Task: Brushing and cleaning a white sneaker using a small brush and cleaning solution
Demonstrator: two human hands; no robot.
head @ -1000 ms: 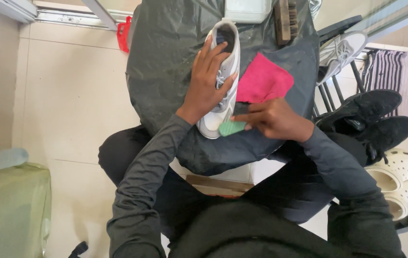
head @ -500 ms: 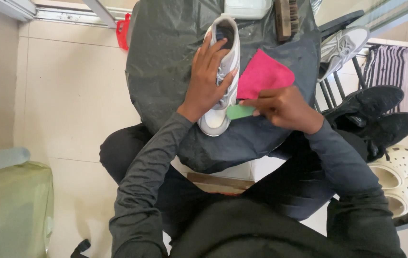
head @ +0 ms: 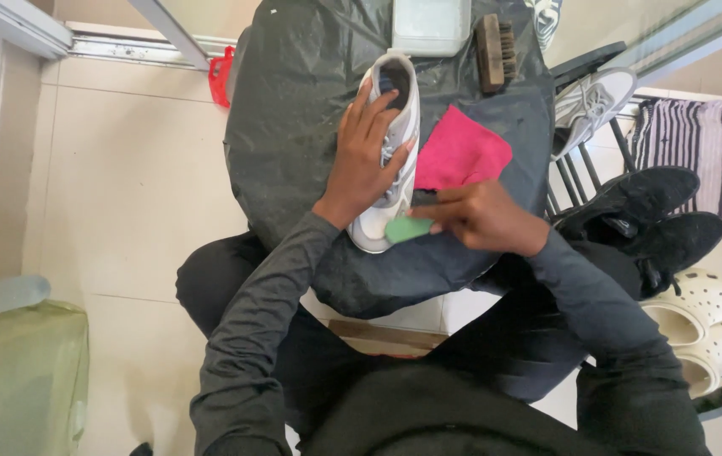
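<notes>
A white and grey sneaker [head: 388, 221] lies on a small round table wrapped in black plastic [head: 293, 110], toe toward me. My left hand [head: 365, 156] lies flat over the sneaker's top and laces, pressing it down. My right hand [head: 481, 218] grips a small green brush or pad [head: 408, 228] with a dark handle, its green end touching the sneaker's side near the toe. A pink cloth [head: 460, 154] lies spread on the table just right of the sneaker, behind my right hand.
A wooden brush [head: 494, 49] and a pale tub [head: 430, 25] sit at the table's far edge. Right of the table: a grey sneaker on a dark rack [head: 593, 101], black shoes [head: 648, 215], white clogs [head: 707, 325], striped cloth [head: 699, 160]. A red object [head: 220, 78] lies on the tiled floor.
My right hand with the green pad has shifted slightly along the sneaker's side near the toe. My left hand stays on the sneaker.
</notes>
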